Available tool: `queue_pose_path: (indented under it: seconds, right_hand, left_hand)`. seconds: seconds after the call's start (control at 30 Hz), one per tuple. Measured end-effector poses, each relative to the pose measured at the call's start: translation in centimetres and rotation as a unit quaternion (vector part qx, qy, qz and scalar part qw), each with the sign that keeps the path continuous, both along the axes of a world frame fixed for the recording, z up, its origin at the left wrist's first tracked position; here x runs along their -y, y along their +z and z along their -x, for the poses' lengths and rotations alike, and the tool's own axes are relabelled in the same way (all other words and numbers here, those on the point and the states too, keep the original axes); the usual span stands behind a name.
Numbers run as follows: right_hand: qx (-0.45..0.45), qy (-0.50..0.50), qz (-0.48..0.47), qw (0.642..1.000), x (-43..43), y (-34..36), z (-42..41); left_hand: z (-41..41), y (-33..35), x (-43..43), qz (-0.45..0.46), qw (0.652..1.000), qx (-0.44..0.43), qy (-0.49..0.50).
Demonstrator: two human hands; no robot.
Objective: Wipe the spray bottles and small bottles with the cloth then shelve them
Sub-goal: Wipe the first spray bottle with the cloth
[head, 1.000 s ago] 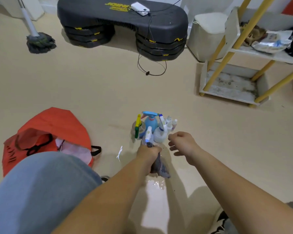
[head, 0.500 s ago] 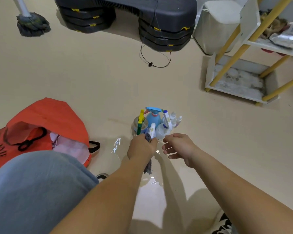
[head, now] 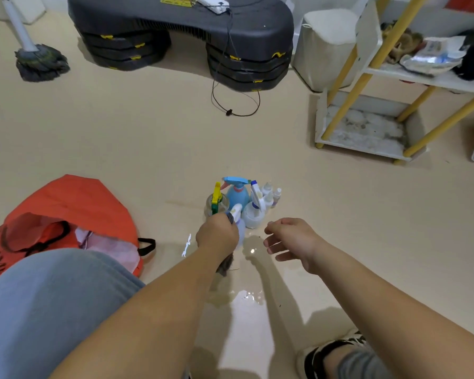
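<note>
A cluster of bottles stands on the floor: a blue spray bottle (head: 237, 197), a clear one with a yellow-green trigger (head: 216, 201), a white one with a blue-white trigger (head: 253, 216), a pale lavender one with a white nozzle (head: 240, 228) and small bottles (head: 270, 194). My left hand (head: 217, 234) grips a grey cloth (head: 225, 265) and is right against the lavender bottle; whether it also holds the bottle is hidden. My right hand (head: 290, 239) hovers open just right of the cluster, holding nothing.
A white shelf unit with yellow legs (head: 367, 132) stands at the right, with clutter on its upper level. An orange bag (head: 74, 212) lies at the left, a black step platform (head: 181, 26) and a mop (head: 40, 61) at the back. A wet patch (head: 246, 296) shines below my hands.
My left hand, with the cloth, has moved forward up to the lavender bottle. My right hand stays open beside the cluster.
</note>
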State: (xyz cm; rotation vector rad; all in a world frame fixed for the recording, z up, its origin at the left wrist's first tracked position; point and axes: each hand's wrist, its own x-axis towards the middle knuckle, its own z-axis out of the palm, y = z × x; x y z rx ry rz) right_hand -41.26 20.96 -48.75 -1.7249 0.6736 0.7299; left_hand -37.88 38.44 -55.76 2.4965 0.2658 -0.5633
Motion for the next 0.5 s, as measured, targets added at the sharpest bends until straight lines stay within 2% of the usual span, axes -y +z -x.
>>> queue_pose_path:
  seconds: [0.13, 0.23, 0.3, 0.4, 0.43, 0.5]
  right_hand:
    - [0.022, 0.071, 0.035, 0.997, 1.1, 3.3, 0.9]
    - [0.043, 0.140, 0.095, 0.985, 2.7, 6.3, 1.2]
    - [0.062, 0.192, 0.169, 0.965, 4.0, 8.5, 1.7]
    - [0.088, 0.283, 0.273, 0.915, 5.5, 11.7, 2.8]
    - [0.090, 0.290, 0.284, 0.909, 5.9, 12.9, 3.1]
    - [0.122, 0.263, 0.260, 0.921, 6.8, 14.8, 3.2]
  left_hand:
    - [0.8, 4.5, 1.4, -0.049, 0.992, 0.022, -0.116]
    - [1.2, 9.3, 2.4, -0.038, 0.980, 0.062, -0.183]
    - [1.5, 12.9, 2.8, -0.034, 0.969, 0.080, -0.232]
    - [1.9, 18.1, 3.8, -0.023, 0.955, 0.116, -0.272]
    - [2.1, 19.8, 4.3, -0.009, 0.952, 0.129, -0.276]
    - [2.5, 22.8, 5.4, 0.016, 0.948, 0.152, -0.279]
